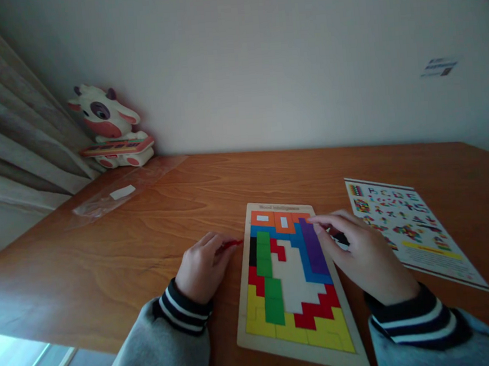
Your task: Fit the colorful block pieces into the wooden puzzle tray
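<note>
My left hand is beside the left edge of a wooden puzzle board. Its thumb and fingers pinch a thin red puzzle piece. Over the board's upper right edge, my right hand has its index finger and thumb apart, at the purple piece. A black piece shows beneath the right fingers; whether they hold it, I cannot tell. Orange, blue, green, red and yellow pieces lie in the board around a bare pale area in the middle.
Right of the board lies a printed sheet with coloured shape pictures. A clear plastic wrapper rests at the table's left. Behind it sits a toy cow with a keyboard, near a curtain. The wooden table meets a wall.
</note>
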A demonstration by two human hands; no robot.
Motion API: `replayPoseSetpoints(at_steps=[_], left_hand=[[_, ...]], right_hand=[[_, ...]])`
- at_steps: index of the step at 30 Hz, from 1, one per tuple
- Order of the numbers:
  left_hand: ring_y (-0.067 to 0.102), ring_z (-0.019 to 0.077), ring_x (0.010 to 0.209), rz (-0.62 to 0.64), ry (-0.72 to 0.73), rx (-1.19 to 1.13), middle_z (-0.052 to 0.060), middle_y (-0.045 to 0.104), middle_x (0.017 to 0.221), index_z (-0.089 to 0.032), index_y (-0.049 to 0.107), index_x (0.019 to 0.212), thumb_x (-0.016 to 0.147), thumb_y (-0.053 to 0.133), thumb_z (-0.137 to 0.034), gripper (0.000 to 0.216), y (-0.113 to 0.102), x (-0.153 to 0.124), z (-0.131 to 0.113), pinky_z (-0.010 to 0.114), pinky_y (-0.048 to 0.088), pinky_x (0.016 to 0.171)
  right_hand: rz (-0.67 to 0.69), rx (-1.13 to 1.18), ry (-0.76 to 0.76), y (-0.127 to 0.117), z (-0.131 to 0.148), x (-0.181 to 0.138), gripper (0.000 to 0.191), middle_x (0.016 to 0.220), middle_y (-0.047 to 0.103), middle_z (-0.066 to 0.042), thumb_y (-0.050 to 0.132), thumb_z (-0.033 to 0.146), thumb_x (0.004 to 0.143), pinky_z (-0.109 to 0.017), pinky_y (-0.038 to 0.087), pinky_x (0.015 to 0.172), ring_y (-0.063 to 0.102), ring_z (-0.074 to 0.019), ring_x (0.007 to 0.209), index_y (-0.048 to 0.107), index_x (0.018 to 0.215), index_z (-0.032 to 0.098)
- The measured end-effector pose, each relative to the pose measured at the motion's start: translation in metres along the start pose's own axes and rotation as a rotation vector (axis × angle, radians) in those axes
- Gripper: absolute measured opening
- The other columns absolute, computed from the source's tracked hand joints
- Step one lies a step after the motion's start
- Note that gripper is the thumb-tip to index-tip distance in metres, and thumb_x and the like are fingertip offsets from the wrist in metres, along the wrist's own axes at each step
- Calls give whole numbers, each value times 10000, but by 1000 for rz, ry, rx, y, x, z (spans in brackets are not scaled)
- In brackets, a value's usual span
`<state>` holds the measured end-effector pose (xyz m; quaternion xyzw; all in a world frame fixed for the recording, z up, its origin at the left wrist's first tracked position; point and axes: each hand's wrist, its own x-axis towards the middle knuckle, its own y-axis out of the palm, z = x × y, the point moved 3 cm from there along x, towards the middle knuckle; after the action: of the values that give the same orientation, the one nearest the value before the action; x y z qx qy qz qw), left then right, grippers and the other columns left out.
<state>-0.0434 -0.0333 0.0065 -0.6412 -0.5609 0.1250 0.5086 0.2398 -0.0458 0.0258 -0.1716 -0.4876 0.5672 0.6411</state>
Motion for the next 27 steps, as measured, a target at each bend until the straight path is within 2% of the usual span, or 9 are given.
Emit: replayPoseSetpoints(at_steps=[5,9,11,14,17,19,23,27], left_hand=[[665,126,938,-50,277,-202,37,680,1072,-227,682,1103,931,534,-115,253,-2,-4,-24,225,565,825],[643,136,888,-84,408,-196,52,664,1080,-246,689,1114,909,569,-89,285,-3,-5,-35,257,565,766],[624,136,822,-114,413,-179,47,671,1012,-251,692,1106,888,606,-94,281,-3,-5,-37,268,555,724],[631,131,784,-98,367,-213,43,684,923,-215,670,1129,883,634,-124,265,-1,-3,-41,250,556,706],[654,131,802,-83,341,-248,47,699,924,-191,649,1137,895,630,-157,245,2,-2,-47,239,567,727],[657,142,835,-79,329,-245,55,704,956,-192,637,1149,904,616,-166,248,3,-2,-50,254,571,751],[644,176,897,-18,255,-196,75,694,1013,-194,629,1156,913,586,-192,247,6,-1,-47,317,564,808],[631,187,911,56,250,-162,80,687,1034,-190,657,1105,920,551,-194,213,10,0,-46,339,555,829]], right_hand=[[212,236,-32,15,27,-7,209,995,712,-25,520,303,936,-318,541,800,673,-164,879,654,1089,256],[286,340,-111,27,43,-12,302,1069,718,-20,656,310,864,-319,545,869,676,-160,943,641,1165,277],[275,369,-131,30,47,-13,331,1093,715,-24,683,277,846,-318,547,874,677,-157,945,638,1174,276],[239,421,-159,29,50,-12,212,997,739,-20,648,219,866,-290,565,818,692,-144,869,682,1072,257],[191,442,-166,23,51,-9,127,932,750,-20,619,212,880,-286,576,789,702,-149,841,711,961,244],[162,436,-83,19,45,-7,130,922,753,-24,609,245,886,-293,589,751,709,-158,818,709,968,243],[73,457,189,11,19,-5,224,923,760,-50,612,348,871,-334,621,701,729,-192,778,692,1044,230],[27,463,260,6,1,-5,279,957,759,-82,634,390,841,-362,632,704,732,-225,821,690,1049,213]])
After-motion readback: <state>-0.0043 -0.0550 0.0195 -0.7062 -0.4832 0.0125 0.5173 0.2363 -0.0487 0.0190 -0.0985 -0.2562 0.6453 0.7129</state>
